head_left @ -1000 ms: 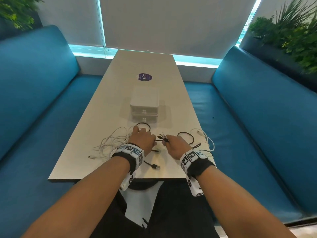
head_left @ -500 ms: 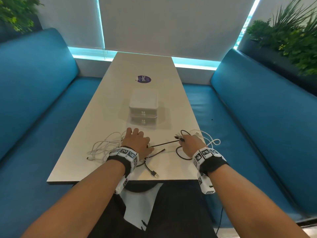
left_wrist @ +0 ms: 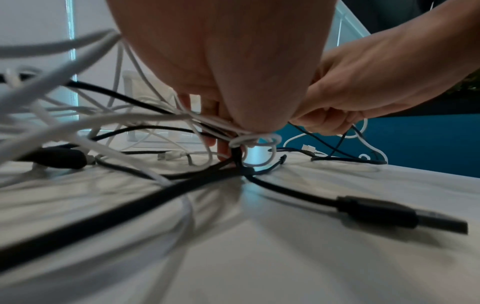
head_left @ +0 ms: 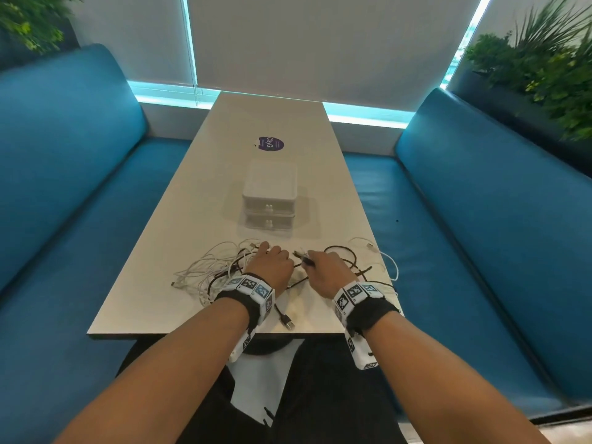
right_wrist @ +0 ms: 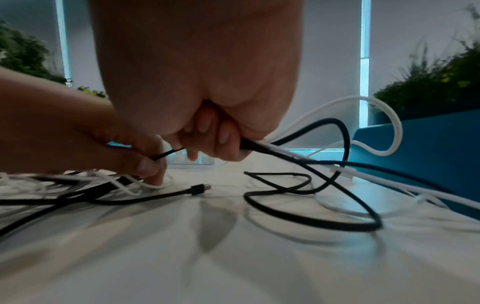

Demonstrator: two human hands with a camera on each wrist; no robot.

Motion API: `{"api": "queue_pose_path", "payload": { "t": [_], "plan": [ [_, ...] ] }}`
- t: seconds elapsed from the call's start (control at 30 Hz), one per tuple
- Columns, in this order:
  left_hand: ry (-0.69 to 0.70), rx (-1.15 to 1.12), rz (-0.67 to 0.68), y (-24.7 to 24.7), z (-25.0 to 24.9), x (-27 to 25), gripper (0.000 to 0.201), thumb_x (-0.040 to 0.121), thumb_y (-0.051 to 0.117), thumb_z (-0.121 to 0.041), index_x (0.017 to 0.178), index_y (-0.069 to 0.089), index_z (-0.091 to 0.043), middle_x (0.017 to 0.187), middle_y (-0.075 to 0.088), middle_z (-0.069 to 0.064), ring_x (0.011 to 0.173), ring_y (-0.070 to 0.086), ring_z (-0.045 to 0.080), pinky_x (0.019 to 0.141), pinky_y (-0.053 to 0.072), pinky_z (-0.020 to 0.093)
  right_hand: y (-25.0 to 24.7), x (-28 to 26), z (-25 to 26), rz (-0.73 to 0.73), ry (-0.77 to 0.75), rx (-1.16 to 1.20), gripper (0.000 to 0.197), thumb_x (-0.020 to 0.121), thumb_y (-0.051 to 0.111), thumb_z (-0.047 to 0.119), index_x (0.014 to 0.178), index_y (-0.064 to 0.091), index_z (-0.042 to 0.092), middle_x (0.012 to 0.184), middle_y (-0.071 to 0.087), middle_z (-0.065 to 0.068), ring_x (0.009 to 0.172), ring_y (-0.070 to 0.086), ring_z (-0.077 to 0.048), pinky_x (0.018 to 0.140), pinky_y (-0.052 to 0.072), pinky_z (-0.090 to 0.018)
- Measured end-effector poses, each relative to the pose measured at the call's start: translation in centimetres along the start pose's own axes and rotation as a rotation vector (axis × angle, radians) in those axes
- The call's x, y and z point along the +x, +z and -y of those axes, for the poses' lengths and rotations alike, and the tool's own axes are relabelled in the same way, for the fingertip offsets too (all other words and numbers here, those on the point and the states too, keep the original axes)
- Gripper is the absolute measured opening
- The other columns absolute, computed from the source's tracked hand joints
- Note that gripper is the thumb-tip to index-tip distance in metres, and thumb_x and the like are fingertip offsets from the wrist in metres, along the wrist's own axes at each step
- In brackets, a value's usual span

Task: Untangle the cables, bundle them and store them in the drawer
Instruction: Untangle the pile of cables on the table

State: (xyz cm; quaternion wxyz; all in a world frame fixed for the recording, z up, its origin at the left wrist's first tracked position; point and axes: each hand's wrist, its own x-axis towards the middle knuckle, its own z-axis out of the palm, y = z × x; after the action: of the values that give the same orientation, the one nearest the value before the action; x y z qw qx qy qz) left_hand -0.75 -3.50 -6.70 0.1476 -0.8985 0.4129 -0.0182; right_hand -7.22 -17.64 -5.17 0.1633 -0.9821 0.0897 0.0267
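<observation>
A tangle of white cables (head_left: 208,270) and black cables (head_left: 347,261) lies at the near end of the table (head_left: 288,123). My left hand (head_left: 272,262) sits on the middle of the tangle, its fingertips (right_wrist: 155,176) pinching a white cable (right_wrist: 122,185) and black strands against the tabletop. Right beside it, my right hand (head_left: 323,272) grips a black cable (right_wrist: 259,147) in curled fingers, with a white cable (right_wrist: 384,115) running along it. A black USB plug (left_wrist: 402,216) lies loose near the table's front edge. The white two-drawer box (head_left: 269,200) stands behind the hands, both drawers closed.
A purple round sticker (head_left: 270,144) marks the table's far half. Blue bench seats (head_left: 480,219) run along both sides, with plants (head_left: 544,65) behind them. One white cable (head_left: 389,261) loops to the table's right edge.
Half a second ago my right hand was out to the right with a black cable stretched taut between the hands. It has come back left and now sits close to my left hand.
</observation>
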Motion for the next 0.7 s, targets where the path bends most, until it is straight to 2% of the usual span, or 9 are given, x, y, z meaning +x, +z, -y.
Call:
{"api": "queue_pose_path", "payload": {
  "t": [0.13, 0.2, 0.3, 0.43, 0.57, 0.63, 0.7],
  "plan": [
    [0.007, -0.051, -0.02, 0.2, -0.1, 0.1, 0.033, 0.095, 0.049, -0.015, 0.128, 0.054, -0.015, 0.128, 0.058, 0.004, 0.126, 0.048, 0.025, 0.116, 0.019, 0.047, 0.3, 0.2, 0.5, 0.042, -0.02, 0.006, 0.027, 0.101, 0.044, 0.035, 0.103, 0.058, 0.012, 0.095, 0.065, -0.012, 0.086, 0.061, -0.03, 0.077, 0.052, -0.042],
    [-0.001, -0.09, -0.032, 0.5, 0.2, 0.1, 0.028, 0.098, 0.048, -0.021, 0.125, 0.056, -0.019, 0.125, 0.06, 0.002, 0.125, 0.05, 0.025, 0.116, 0.018, 0.048, 0.1, 0.2, 0.2, 0.045, 0.008, 0.001, 0.028, 0.1, 0.045, 0.036, 0.105, 0.061, 0.013, 0.096, 0.065, -0.011, 0.085, 0.062, -0.028, 0.077, 0.053, -0.041],
    [-0.03, -0.136, -0.052, 0.6, 0.5, -0.1, 0.027, 0.099, 0.043, -0.034, 0.119, 0.058, -0.023, 0.12, 0.059, 0.0, 0.12, 0.049, 0.026, 0.111, 0.022, 0.051, -0.5, 0.2, -0.3, 0.029, 0.031, 0.008, 0.028, 0.1, 0.047, 0.034, 0.107, 0.064, 0.013, 0.097, 0.067, -0.01, 0.086, 0.063, -0.027, 0.079, 0.054, -0.042],
    [-0.073, -0.19, -0.104, 0.4, 0.7, -0.2, 0.03, 0.093, 0.048, -0.041, 0.118, 0.052, -0.024, 0.119, 0.055, 0.004, 0.117, 0.044, 0.029, 0.105, 0.026, 0.049, -1.4, 0.5, -0.9, -0.003, 0.092, 0.051, 0.029, 0.1, 0.047, 0.034, 0.107, 0.066, 0.013, 0.099, 0.068, -0.012, 0.089, 0.064, -0.031, 0.079, 0.052, -0.038],
    [-0.076, -0.197, -0.157, 0.0, 1.2, 0.0, 0.038, 0.1, 0.037, -0.055, 0.117, 0.051, -0.024, 0.109, 0.061, 0.006, 0.104, 0.051, 0.03, 0.096, 0.032, 0.046, -2.0, 0.7, -1.3, -0.021, 0.14, 0.087, 0.031, 0.099, 0.048, 0.035, 0.11, 0.065, 0.012, 0.101, 0.068, -0.015, 0.091, 0.064, -0.034, 0.079, 0.052, -0.038],
    [-0.046, -0.199, -0.193, -0.2, 1.6, -0.1, 0.035, 0.104, 0.029, -0.049, 0.117, 0.05, -0.024, 0.102, 0.061, 0.004, 0.096, 0.053, 0.028, 0.092, 0.033, 0.044, -2.2, 0.7, -1.6, -0.034, 0.163, 0.084, 0.033, 0.1, 0.048, 0.036, 0.113, 0.065, 0.011, 0.102, 0.067, -0.015, 0.092, 0.063, -0.034, 0.077, 0.05, -0.036],
    [-0.022, -0.214, -0.227, -0.1, 1.8, -0.2, 0.021, 0.107, 0.033, -0.035, 0.118, 0.048, -0.025, 0.099, 0.06, 0.002, 0.089, 0.05, 0.025, 0.09, 0.032, 0.042, -2.3, 0.7, -1.8, -0.046, 0.178, 0.084, 0.033, 0.1, 0.047, 0.037, 0.112, 0.064, 0.011, 0.102, 0.068, -0.015, 0.091, 0.063, -0.033, 0.075, 0.049, -0.036]
  ]
}}
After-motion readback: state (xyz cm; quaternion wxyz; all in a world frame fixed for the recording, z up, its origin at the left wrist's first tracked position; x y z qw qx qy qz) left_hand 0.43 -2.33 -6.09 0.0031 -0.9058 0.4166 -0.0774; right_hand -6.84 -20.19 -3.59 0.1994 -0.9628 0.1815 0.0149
